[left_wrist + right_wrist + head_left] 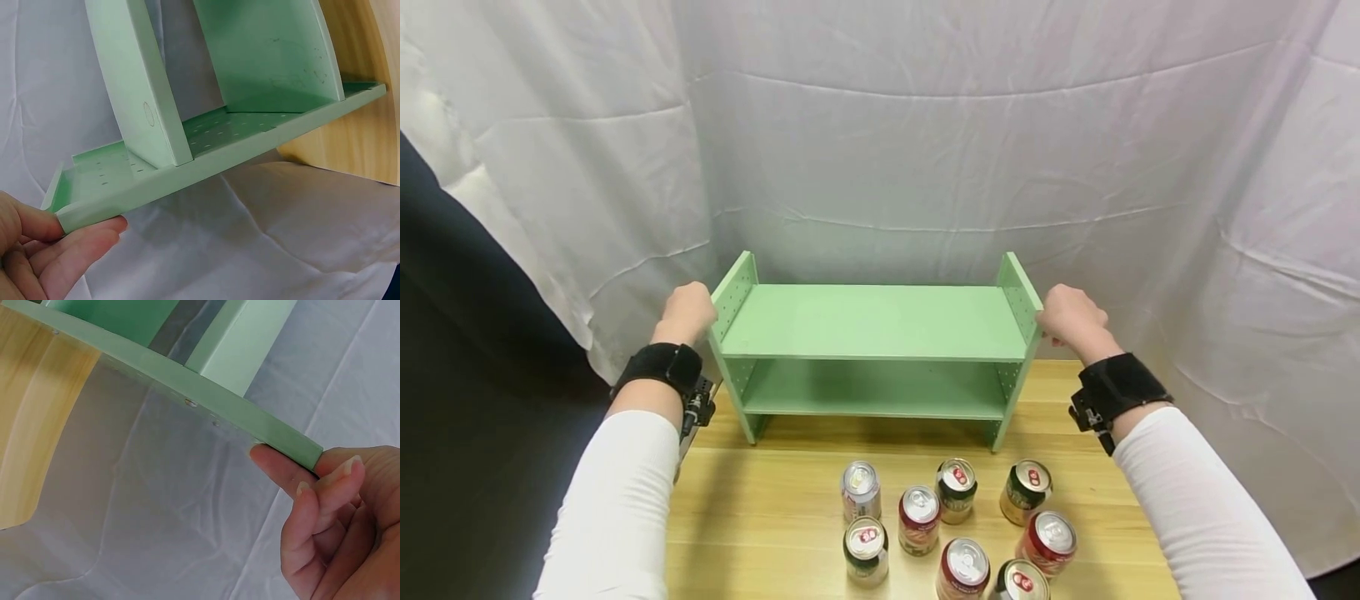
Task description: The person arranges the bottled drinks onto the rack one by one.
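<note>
A light green two-tier shelf [872, 321] stands upright toward the back of the wooden table, its boards running between two side panels with rows of small holes. My left hand [688, 310] holds the upper end of the left side panel [169, 182], thumb on one face and fingers on the other in the left wrist view. On the opposite side my right hand [1072, 315] pinches the top corner of the right side panel [250, 415]. Its index finger lies along the outer face, and the other fingers are curled. Both boards of the shelf are bare.
In front of the shelf, several drink cans stand upright on the table [760, 517], among them a silver can [861, 490], a red can [919, 518] and a dark green can [1026, 492]. White cloth [925, 167] hangs behind and at the sides. Black material [475, 375] covers the far left.
</note>
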`<state>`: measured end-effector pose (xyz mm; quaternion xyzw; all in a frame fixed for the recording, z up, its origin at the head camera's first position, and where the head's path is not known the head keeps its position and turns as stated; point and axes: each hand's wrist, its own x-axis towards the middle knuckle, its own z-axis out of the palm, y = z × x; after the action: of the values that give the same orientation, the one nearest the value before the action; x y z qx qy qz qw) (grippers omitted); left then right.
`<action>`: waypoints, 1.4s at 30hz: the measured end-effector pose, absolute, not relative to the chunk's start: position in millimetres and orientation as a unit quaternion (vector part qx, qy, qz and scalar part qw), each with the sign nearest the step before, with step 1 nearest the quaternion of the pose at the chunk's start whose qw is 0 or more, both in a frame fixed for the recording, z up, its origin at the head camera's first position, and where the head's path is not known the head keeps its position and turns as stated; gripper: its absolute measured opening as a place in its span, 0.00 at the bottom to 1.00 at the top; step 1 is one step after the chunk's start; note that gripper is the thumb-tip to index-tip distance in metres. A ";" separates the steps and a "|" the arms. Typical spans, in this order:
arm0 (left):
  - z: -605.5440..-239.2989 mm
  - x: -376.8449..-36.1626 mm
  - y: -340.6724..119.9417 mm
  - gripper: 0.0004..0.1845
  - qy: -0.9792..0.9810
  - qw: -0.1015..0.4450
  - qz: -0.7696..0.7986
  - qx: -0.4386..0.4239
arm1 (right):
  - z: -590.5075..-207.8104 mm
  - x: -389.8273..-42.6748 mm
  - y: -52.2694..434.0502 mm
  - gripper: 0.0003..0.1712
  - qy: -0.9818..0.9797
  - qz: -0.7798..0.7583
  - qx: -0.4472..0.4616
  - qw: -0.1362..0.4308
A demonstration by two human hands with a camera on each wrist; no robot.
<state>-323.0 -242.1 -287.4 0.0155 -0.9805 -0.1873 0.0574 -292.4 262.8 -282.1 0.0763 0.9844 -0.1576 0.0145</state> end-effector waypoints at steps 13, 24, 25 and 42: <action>-289.0 -322.4 -240.8 0.10 -0.981 0.048 -0.186 0.007 | -284.2 -295.5 269.0 0.12 0.984 -0.159 0.082 0.016; -288.5 -325.8 -231.0 0.07 -0.979 0.016 -0.203 0.006 | -284.5 -294.3 281.0 0.12 0.984 -0.153 0.083 0.023; -288.4 -325.9 -230.1 0.07 -0.979 0.014 -0.205 0.007 | -284.0 -294.5 281.9 0.12 0.985 -0.152 0.082 0.023; -290.7 -326.0 -220.2 0.08 -0.978 0.015 -0.209 0.021 | -284.7 -287.5 298.3 0.17 0.984 -0.162 0.073 0.012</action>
<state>-326.0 -220.2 -290.7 0.0212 -0.9776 -0.2089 0.0147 -287.5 298.3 -284.7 0.0726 0.9841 -0.1617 0.0118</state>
